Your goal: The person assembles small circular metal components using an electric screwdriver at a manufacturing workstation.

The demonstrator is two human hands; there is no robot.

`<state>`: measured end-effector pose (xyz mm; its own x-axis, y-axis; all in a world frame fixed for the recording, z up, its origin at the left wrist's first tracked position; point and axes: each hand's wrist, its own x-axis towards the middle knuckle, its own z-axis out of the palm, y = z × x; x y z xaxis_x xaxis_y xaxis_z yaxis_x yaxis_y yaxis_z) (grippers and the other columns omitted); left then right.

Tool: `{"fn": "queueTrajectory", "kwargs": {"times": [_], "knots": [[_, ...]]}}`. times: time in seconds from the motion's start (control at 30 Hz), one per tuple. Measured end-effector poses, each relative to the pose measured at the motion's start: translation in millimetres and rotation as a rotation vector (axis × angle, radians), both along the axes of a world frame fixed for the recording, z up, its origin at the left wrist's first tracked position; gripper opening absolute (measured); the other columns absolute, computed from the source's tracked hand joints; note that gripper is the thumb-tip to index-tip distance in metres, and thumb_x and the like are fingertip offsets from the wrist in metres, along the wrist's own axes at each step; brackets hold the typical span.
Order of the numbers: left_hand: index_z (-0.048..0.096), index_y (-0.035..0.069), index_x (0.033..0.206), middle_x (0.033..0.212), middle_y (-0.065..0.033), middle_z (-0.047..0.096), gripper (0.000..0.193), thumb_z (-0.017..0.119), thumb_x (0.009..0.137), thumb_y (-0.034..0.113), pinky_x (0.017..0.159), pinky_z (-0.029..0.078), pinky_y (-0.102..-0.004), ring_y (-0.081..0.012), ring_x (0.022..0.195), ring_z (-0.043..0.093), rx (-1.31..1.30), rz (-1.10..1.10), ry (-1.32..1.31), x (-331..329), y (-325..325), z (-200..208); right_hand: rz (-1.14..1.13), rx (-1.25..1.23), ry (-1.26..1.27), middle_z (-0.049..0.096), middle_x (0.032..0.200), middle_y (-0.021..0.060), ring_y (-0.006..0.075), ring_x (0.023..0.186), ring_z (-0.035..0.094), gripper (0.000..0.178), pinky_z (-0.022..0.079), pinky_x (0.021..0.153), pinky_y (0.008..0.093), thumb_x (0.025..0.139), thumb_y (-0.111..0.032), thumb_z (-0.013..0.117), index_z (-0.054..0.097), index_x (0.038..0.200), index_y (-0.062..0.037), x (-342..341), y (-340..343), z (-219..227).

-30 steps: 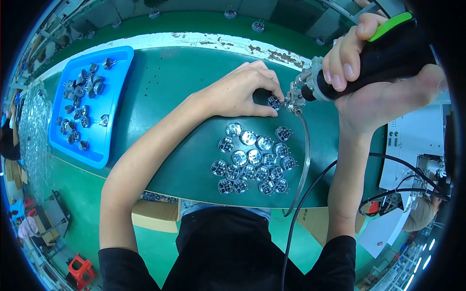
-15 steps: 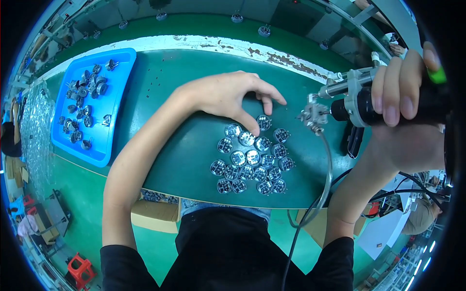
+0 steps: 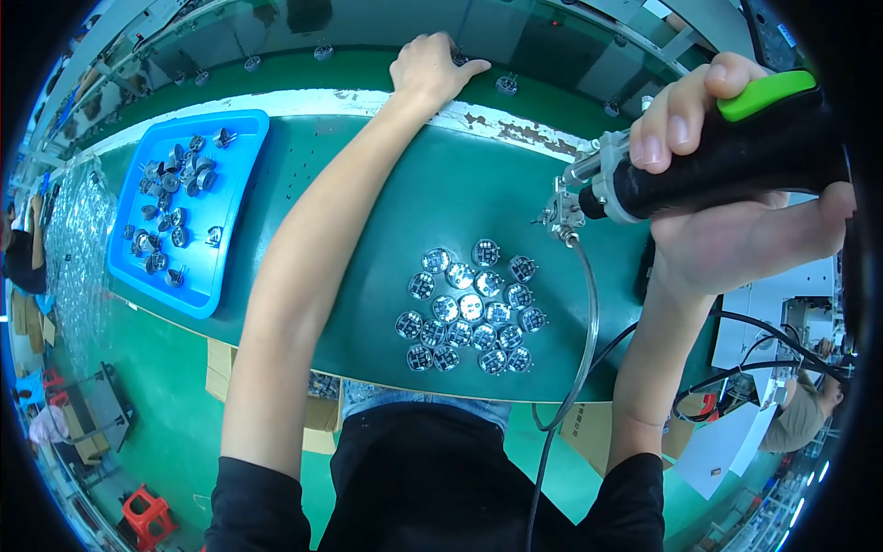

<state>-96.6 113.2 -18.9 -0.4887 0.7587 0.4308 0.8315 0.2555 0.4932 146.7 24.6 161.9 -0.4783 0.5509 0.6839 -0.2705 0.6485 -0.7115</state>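
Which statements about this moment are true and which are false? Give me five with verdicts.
1. The right hand holds a black tool. True.
2. The blue tray lies left of the cluster of round parts. True.
3. The left hand is inside the blue tray. False: it is beyond the white strip.
4. The blue tray is empty. False: it holds many small parts.
5. A clear tube runs from the tool's metal head. True.

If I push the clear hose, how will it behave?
Probably flexible rather than stiff: the hose bends in a smooth curve below the metal tip. It would likely tug on that tip, since its upper end joins there. Its shiny surface may feel slippery.
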Motion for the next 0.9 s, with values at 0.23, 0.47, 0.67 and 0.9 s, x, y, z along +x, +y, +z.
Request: {"fn": "queueTrajectory", "kwargs": {"times": [0.23, 0.47, 0.67, 0.9], "knots": [[0.082, 0.008, 0.104, 0.102, -0.0146, 0.079, 0.045, 0.09, 0.081, 0.045, 0.088, 0.061, -0.0457, -0.0344, 0.098, 0.077, -0.081, -0.03, -0.077, -3, 8, 1, -0.033, 0.014, 0.025, 0.049, 0.055, 0.0026, 0.0135, 0.04, 0.048, 0.098, 0.043, 0.04, 0.0269, 0.091, -0.097, 0.023, 0.057, 0.096, -0.0042, -10, -10, 4], [0.076, 0.002, 0.114, 0.098, -0.0065, 0.075, 0.041, 0.092, 0.079, 0.016, 0.085, 0.058, -0.0332, -0.0175, 0.086, 0.067, 0.001, -0.701, -0.348, 25, -74, 18, -0.069, 0.025, 0.026, 0.048, 0.054, 0.0026, 0.0135, 0.039, 0.048, 0.098, 0.043, 0.04, 0.0268, 0.091, -0.096, 0.024, 0.057, 0.095, -0.0042, -11, -8, 5], [0.076, 0.004, 0.115, 0.105, -0.0087, 0.076, 0.044, 0.092, 0.077, 0.018, 0.089, 0.058, -0.0394, -0.0265, 0.098, 0.068, -0.132, -1.155, -0.343, 67, -127, 25, -0.086, 0.023, 0.016, 0.048, 0.054, 0.0026, 0.0134, 0.039, 0.047, 0.098, 0.043, 0.039, 0.0267, 0.091, -0.096, 0.024, 0.056, 0.093, -0.0043, -8, -10, 1], [0.077, 0.003, 0.104, 0.108, -0.0064, 0.075, 0.043, 0.095, 0.073, 0.027, 0.104, 0.048, -0.0421, -0.0273, 0.11, 0.062, -0.073, -1.139, -0.279, 70, -128, 11, -0.103, 0.016, -0.02, 0.048, 0.053, 0.0026, 0.0134, 0.038, 0.047, 0.097, 0.043, 0.039, 0.0267, 0.091, -0.096, 0.024, 0.056, 0.092, -0.0043, -22, -12, -10]]}}
